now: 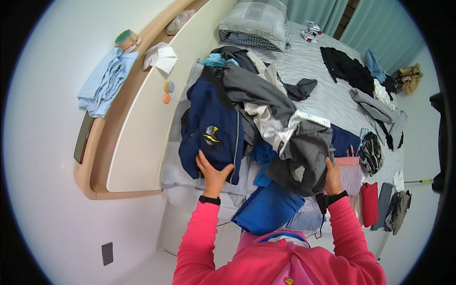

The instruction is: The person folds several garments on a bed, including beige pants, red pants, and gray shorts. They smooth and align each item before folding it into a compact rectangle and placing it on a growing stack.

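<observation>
My left hand (213, 175), fingers spread, rests against the lower part of a navy garment (217, 117) with a yellow and grey emblem. At the right, my right hand (332, 175) has its fingers curled around the edge of dark grey trousers (308, 153) with a white lining at the waist. Both garments belong to a heaped pile of clothes on the bed. Behind them lie a grey garment (258, 85) and a light blue one (215, 60). A bright blue cloth (269, 208) hangs at the bed edge between my arms.
A folded pillow (254, 21) lies at the bed's head, near a white toy (312, 31). The cream headboard (142, 131) curves along the left, with light blue cloth (107, 82) on its shelf. Black clothing (345, 69) and a rolled red garment (369, 203) lie on the right.
</observation>
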A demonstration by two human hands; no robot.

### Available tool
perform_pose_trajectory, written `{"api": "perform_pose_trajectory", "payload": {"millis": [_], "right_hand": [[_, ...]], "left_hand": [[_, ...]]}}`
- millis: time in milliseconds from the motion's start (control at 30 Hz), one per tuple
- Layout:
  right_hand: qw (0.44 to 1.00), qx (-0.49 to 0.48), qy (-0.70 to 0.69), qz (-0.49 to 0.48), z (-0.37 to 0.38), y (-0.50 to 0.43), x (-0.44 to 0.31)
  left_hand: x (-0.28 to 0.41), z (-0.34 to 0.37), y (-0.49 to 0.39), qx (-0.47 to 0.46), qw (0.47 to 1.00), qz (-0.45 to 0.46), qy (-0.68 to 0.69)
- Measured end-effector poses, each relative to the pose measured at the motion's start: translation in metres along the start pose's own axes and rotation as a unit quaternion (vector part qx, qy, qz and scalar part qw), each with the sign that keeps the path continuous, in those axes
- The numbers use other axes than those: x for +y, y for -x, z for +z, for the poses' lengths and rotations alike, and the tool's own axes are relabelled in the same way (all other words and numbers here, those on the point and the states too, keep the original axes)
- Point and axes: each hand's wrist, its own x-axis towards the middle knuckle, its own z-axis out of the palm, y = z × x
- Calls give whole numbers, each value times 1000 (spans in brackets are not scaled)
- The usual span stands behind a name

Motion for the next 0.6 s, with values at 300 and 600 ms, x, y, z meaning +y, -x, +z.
{"api": "perform_pose_trajectory", "payload": {"millis": [300, 600], "right_hand": [[917, 30, 361, -170, -16, 19, 56], [915, -391, 20, 95, 63, 104, -5]], "left_hand": [[17, -28, -18, -121, 979, -34, 162], [135, -29, 168, -422, 884, 71, 188]]}}
